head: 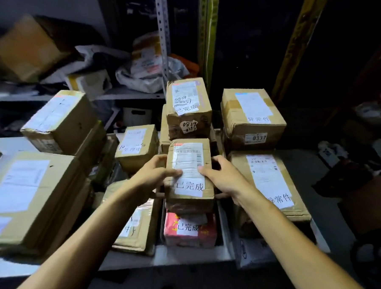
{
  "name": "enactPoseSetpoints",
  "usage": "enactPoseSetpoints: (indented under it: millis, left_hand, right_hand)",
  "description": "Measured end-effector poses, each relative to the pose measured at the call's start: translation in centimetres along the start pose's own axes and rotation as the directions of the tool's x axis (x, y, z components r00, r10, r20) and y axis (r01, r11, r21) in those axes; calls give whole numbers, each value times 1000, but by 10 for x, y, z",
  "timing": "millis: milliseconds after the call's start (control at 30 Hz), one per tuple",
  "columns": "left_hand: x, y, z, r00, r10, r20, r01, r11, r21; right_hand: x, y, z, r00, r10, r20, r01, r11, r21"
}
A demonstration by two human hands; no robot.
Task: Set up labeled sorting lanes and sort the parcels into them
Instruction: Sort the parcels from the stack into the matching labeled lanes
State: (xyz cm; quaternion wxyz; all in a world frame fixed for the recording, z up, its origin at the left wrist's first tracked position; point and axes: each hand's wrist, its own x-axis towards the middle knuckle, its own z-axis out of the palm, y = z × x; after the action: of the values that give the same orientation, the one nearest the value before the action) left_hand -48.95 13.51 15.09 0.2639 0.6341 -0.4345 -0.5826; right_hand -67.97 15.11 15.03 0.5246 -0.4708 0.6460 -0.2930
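A small brown parcel (190,173) with a white handwritten label sits on top of the middle stack. My left hand (152,175) grips its left side, thumb on the top. My right hand (222,175) grips its right side the same way. Under it lies a red parcel (189,230) with the same label. Behind it stands a taller labeled brown box (188,107). To the right, two brown boxes (252,116) (268,182) carry a different handwritten label. On the left, smaller labeled boxes (138,147) (134,226) form another row.
Large unsorted cartons (31,197) (60,122) are piled at the far left on the white table (129,261). A metal shelf (127,95) behind holds bags and more parcels. Dark floor with clutter lies to the right.
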Motion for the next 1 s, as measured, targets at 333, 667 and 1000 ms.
enactPoseSetpoints:
  millis: [333, 667, 1000]
  left_hand:
    - [-3, -9, 7, 1000, 11, -11, -12, 995, -98]
    - [-13, -33, -1, 941, 331, -70, -306, 922, 237]
    - [-37, -14, -18, 828, 558, -56, -413, 674, 612]
  right_hand:
    - [1, 6, -1, 1000, 0, -24, 0, 1000, 8]
    - [-25, 14, 4, 991, -79, -109, 62, 986, -152]
    - [-51, -15, -10, 910, -413, -30, 344, 795, -501]
